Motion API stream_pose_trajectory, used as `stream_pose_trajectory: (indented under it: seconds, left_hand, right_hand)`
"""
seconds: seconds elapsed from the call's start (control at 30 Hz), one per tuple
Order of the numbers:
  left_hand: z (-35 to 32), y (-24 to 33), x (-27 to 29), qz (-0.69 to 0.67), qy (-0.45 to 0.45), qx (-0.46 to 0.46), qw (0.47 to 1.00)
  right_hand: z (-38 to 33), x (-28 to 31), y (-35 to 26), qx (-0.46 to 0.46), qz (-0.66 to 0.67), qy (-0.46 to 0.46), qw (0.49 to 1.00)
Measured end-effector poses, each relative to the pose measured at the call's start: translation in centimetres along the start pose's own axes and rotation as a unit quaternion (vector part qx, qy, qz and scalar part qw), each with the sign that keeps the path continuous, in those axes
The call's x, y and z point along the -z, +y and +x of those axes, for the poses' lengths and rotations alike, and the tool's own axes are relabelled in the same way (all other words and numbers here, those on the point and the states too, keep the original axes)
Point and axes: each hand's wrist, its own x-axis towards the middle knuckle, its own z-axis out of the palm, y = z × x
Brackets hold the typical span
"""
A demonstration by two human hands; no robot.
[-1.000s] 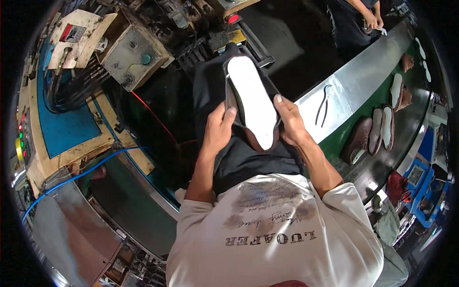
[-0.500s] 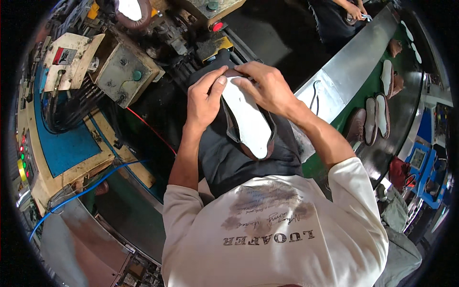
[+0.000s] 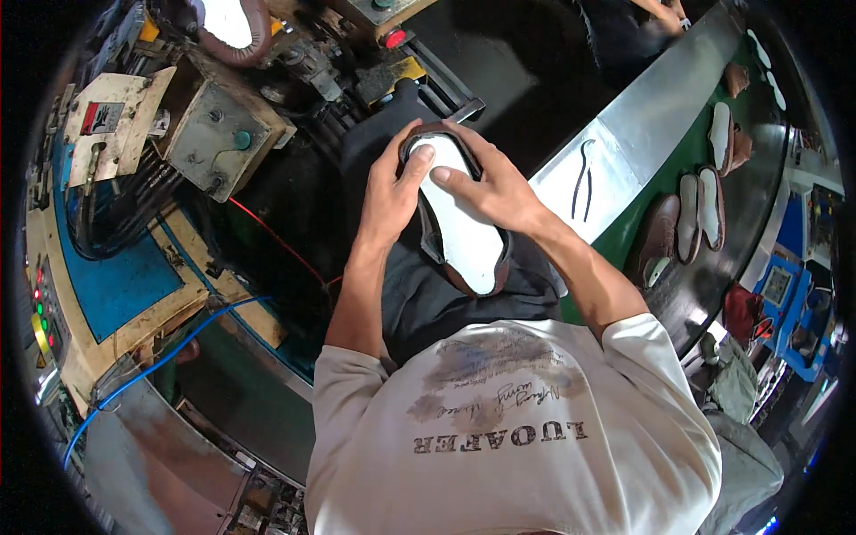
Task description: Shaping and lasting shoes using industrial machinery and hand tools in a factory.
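The dark shoe (image 3: 464, 234) lies white bottom up over my dark trousers (image 3: 419, 285), mid-frame. My left hand (image 3: 390, 198) and right hand (image 3: 499, 192) grasp its upper end from both sides, thumbs on the white. To the right, pincers (image 3: 585, 163) lie on a shiny metal bench (image 3: 637, 134). Past its edge run a green strip (image 3: 658, 178) and brown shoes (image 3: 658, 230). A co-worker (image 3: 615, 45) is at upper right; at upper left stand machinery and a grimy control box (image 3: 214, 134); a blue hose (image 3: 169, 352) curves at lower left.
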Motion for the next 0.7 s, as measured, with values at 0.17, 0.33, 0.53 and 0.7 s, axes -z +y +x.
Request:
stream_pose_trajectory:
  seconds: [0.17,0.33,0.53,0.7]
  left_hand:
    - [-0.5,-0.7,-0.7,-0.007,0.018,0.021,1.000]
    - [-0.8,-1.6,0.8,-0.116,0.002,0.013,0.993]
    - [-1.4,-2.1,2.1,-0.282,-0.066,0.028,0.957]
    - [-1.2,-2.4,1.4,-0.277,-0.053,0.031,0.959]
  right_hand:
    - [-0.5,-2.1,0.1,-0.008,-0.061,0.058,0.996]
    - [-0.5,0.2,0.0,-0.029,0.027,-0.076,0.996]
    - [1.0,2.6,2.8,-0.061,0.172,-0.159,0.970]
    - [1.8,1.6,3.1,0.034,0.051,-0.158,0.986]
